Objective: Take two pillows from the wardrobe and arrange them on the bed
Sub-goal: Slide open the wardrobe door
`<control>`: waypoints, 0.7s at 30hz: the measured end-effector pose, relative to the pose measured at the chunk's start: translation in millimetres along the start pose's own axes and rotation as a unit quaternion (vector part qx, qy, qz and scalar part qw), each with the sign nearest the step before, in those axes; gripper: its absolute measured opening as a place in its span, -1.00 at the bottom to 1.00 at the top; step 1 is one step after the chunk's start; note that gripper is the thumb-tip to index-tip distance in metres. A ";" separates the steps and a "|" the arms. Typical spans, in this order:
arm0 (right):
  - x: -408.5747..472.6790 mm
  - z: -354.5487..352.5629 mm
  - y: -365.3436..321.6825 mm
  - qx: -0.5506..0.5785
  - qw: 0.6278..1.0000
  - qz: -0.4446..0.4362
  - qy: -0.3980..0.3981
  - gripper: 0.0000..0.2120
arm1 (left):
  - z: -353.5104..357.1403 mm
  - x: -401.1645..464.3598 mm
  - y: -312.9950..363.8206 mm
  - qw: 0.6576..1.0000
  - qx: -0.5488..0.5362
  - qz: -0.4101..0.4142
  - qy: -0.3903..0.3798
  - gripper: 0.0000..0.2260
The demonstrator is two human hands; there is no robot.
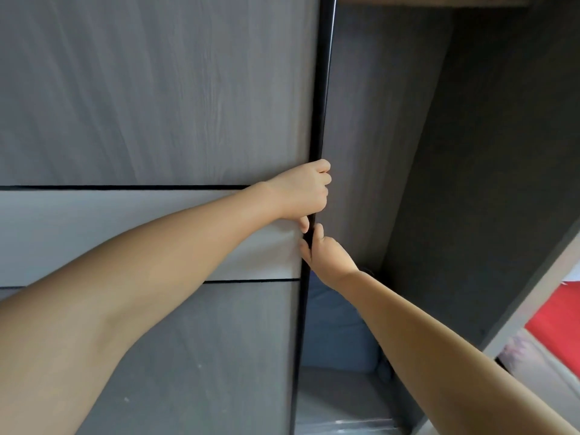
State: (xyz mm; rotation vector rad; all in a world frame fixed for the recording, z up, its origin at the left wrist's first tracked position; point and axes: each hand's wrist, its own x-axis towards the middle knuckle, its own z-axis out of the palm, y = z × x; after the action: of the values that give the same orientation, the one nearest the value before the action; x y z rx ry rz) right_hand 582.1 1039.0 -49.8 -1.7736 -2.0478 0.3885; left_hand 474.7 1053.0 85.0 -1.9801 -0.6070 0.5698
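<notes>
A grey wood-grain sliding wardrobe door [163, 98] fills the left of the head view. It ends in a black vertical edge [321, 89]. My left hand [306, 191] is wrapped around that black edge at mid height. Just below it, my right hand [324, 254] also grips the edge, fingers curled behind it. To the right the wardrobe's dark inside [470, 152] stands open. A blue-grey soft thing [335, 334], possibly a pillow, lies low inside, partly hidden by my right forearm.
A pale horizontal band [94, 233] crosses the door between two black lines. The wardrobe's right side panel [533, 306] slants down at the right. Beyond it is red fabric [558, 321]. Something wrapped in clear plastic [354, 423] lies at the wardrobe's bottom.
</notes>
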 end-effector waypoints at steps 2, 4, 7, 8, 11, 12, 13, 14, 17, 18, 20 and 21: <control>-1.2 12.6 -15.8 -0.003 1.000 -0.021 -0.009 -0.61 | 9.7 -18.9 -0.7 0.998 -0.056 0.000 -0.011 -0.49; -0.5 23.1 -36.9 0.034 0.998 -0.046 0.005 -0.69 | 25.6 -41.0 1.0 0.998 -0.056 -0.001 0.016 -0.50; 3.5 36.5 -66.6 -0.009 0.995 -0.103 0.012 -0.63 | 39.3 -71.6 0.4 0.998 -0.049 -0.029 -0.008 -0.51; 5.5 42.9 -75.4 -0.043 0.993 -0.110 0.011 -0.58 | 43.5 -81.9 -0.4 0.998 -0.053 -0.044 -0.007 -0.52; 8.8 59.0 -105.3 -0.103 0.984 -0.141 0.026 -0.55 | 57.8 -112.4 -0.4 0.996 -0.060 -0.070 -0.015 -0.52; 9.4 62.9 -115.1 -0.105 0.983 -0.147 0.023 -0.56 | 62.7 -122.2 -0.4 0.995 -0.061 -0.075 -0.023 -0.52; 10.5 67.3 -124.7 -0.108 0.981 -0.157 0.021 -0.56 | 66.8 -131.8 -0.1 0.994 -0.062 -0.083 -0.036 -0.52; 10.5 70.6 -133.9 -0.106 0.981 -0.164 0.016 -0.57 | 71.3 -140.3 -0.2 0.993 -0.063 -0.090 -0.048 -0.52; 12.3 81.1 -157.5 -0.110 0.975 -0.193 0.017 -0.60 | 83.6 -162.2 0.1 0.989 -0.065 -0.108 -0.078 -0.54; 11.8 82.5 -165.2 -0.130 0.971 -0.198 0.011 -0.65 | 86.3 -168.8 0.8 0.988 -0.066 -0.113 -0.086 -0.56; 11.5 87.5 -177.8 -0.187 0.954 -0.233 -0.008 -0.73 | 91.1 -180.0 0.5 0.985 -0.066 -0.123 -0.103 -0.58; 10.5 89.2 -183.9 -0.204 0.948 -0.242 -0.016 -0.68 | 93.7 -185.0 0.1 0.983 -0.069 -0.130 -0.111 -0.59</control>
State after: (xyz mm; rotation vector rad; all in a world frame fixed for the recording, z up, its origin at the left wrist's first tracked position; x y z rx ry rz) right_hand 378.0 1025.3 -42.7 -1.3837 -2.6287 -0.1691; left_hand 275.0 998.9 70.1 -1.9366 -1.0510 0.6046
